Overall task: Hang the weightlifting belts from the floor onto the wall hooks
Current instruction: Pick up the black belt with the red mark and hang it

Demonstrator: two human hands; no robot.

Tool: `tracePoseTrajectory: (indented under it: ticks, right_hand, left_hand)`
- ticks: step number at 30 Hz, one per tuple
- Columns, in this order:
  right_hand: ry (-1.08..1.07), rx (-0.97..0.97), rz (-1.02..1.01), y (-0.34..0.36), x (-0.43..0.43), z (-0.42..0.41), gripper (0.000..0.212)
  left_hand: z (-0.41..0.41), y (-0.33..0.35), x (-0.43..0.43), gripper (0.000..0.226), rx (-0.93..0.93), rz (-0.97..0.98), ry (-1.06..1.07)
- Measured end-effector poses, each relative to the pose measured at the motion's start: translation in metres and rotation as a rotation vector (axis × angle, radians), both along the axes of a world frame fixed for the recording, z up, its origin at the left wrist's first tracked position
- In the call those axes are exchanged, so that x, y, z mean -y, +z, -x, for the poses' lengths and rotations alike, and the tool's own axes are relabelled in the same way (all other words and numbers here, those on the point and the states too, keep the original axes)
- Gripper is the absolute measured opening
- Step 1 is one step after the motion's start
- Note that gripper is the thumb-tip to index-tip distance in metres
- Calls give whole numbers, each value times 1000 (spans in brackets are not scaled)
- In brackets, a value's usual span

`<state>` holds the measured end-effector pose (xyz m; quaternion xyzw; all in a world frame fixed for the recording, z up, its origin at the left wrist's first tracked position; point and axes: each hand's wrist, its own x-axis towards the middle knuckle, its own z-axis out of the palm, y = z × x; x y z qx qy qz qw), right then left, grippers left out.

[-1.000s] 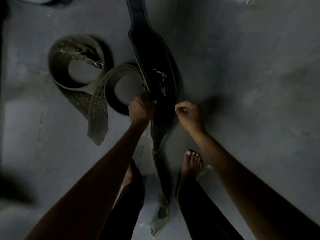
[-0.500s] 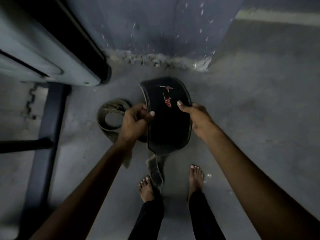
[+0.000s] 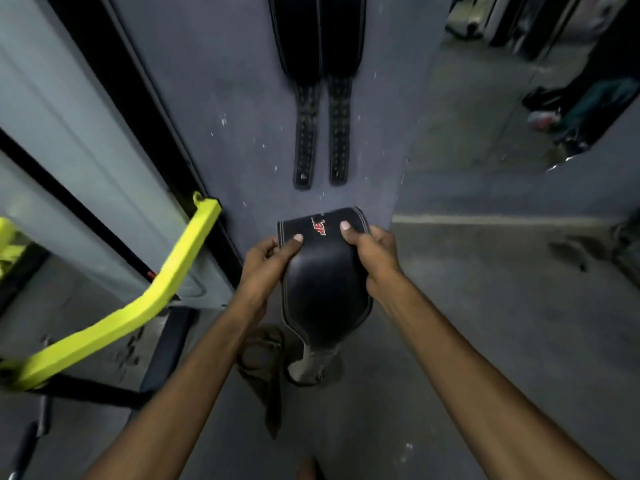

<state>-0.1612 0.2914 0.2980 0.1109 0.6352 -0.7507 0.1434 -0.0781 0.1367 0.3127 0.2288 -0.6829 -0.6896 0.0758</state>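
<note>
I hold a wide black belt [image 3: 325, 289] with red lettering, folded over, in front of the grey wall. My left hand [image 3: 266, 268] grips its left edge and my right hand [image 3: 372, 254] grips its right edge, thumbs on top. Its worn strap end dangles below my hands. Higher on the wall hangs another black belt [image 3: 318, 81], its two perforated strap ends pointing down; its hook is out of frame. A brownish coiled belt [image 3: 263, 355] lies on the floor below my hands.
A gym machine with a bright yellow bar [image 3: 138, 299] and black frame stands at the left, close to the wall. A mirror [image 3: 519, 81] fills the upper right. Grey concrete floor [image 3: 502, 323] stretches to the right.
I have lifted the black belt from the floor to wall height, and my view has risen from the floor to the wall with the hanging belt.
</note>
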Motion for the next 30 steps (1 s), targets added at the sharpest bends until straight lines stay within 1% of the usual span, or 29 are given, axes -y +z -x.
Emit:
tracePoseTrajectory:
  ticks: [1,3,5,8,10,12,14,16,17,19,20,21,23,24,25,27,28,29,30]
  right_hand:
    - [7,-38,24,30,-2,-10,25]
    - [12,-126,76,89,-8,-32,24]
    - [8,-220,113,148,-12,-55,21]
    - [4,-348,151,233,-17,-89,22]
    - [4,-435,169,290,-18,-112,29]
    - [-8,-520,170,348,-19,-136,31]
    - [-22,-592,168,402,-20,-162,31]
    - [-48,-660,162,449,-21,-185,36]
    - [-68,-684,152,468,-21,-196,37]
    - [-89,-723,156,501,-21,-218,27]
    - [-90,-738,174,513,-20,-228,25]
    - [-92,-747,192,523,-21,-238,25]
    - [-97,-767,210,540,-20,-255,26]
    - [-93,-767,219,546,-20,-262,30]
    - [-90,-760,224,552,-20,-269,37]
    - [-87,-764,226,561,-20,-281,47]
    - [-85,-769,225,564,-21,-287,48]
    - [-76,-775,220,567,-21,-294,48]
    - [-63,-785,217,568,-21,-300,47]
  left_hand:
    - [-8,29,-7,25,-23,-26,3]
    - [-27,88,-19,34,-74,-50,-3]
    - [-49,145,-29,38,-137,-34,-8]
    - [-89,222,-42,35,-268,-15,-6]
    - [-122,265,-48,32,-371,41,-7]
    - [-155,295,-52,27,-454,173,-11]
    - [-189,316,-53,22,-520,256,-39]
    - [-215,323,-50,13,-557,334,-106]
    - [-227,326,-48,7,-544,386,-154]
    - [-249,328,-39,24,-533,492,-234]
    - [-257,330,-32,27,-536,528,-286]
    - [-266,336,-24,23,-527,577,-332]
    - [-280,361,-6,6,-544,622,-399]
    - [-287,378,-2,14,-570,597,-415]
    - [-291,400,3,24,-592,507,-411]
    - [-300,446,5,49,-620,222,-457]
    - [-299,469,8,64,-623,122,-477]
    - [-298,491,9,73,-622,30,-484]
    - [-295,511,11,75,-614,-23,-483]
